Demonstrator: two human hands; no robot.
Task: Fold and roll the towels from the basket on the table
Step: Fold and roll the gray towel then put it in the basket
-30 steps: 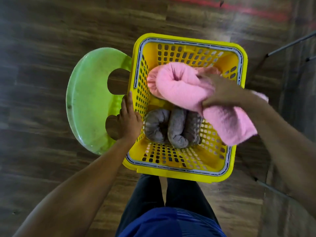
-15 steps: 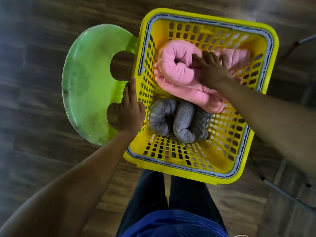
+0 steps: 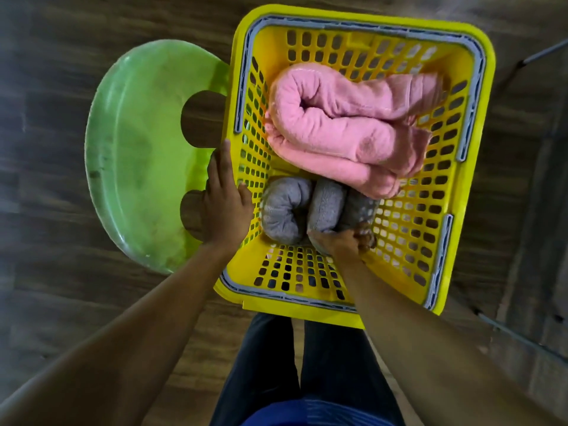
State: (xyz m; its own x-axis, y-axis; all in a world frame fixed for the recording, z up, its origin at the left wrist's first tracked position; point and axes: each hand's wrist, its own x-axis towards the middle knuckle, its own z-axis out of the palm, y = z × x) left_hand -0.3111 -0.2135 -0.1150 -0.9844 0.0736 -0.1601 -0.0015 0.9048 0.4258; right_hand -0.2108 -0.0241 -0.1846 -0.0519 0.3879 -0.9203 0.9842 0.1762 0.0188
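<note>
Fingers [image 3: 365, 239] of the right hand [image 3: 341, 244] are curled and clamped on the near ends of the grey rolled towels [image 3: 285, 210], which lie side by side on the floor of a yellow basket [image 3: 479, 118], towards its near left corner. The fingertips are buried in the cloth and blurred, so exactly which rolls they grasp cannot be told, though the leftmost roll lies clear of them. The left hand [image 3: 226, 207] clasps the basket's left rim just beside those rolls, its thumb hooked over the edge to the inside and its fingers laid straight and together along the outside of the perforated wall. Beyond the grey rolls, touching their far ends and partly lying over them, a large pink towel [image 3: 344, 127] sits loosely rolled and doubled over, filling the far half of the basket from the left wall almost to the right. The basket overlaps the right edge of a green plastic seat [image 3: 138, 155] with two rounded cut-outs; whether it rests on that seat cannot be told. Below it are the person's dark trousers [image 3: 261, 364] and the hem of a blue shirt [image 3: 307, 413], over a dark wood-plank floor [image 3: 46, 87].
</note>
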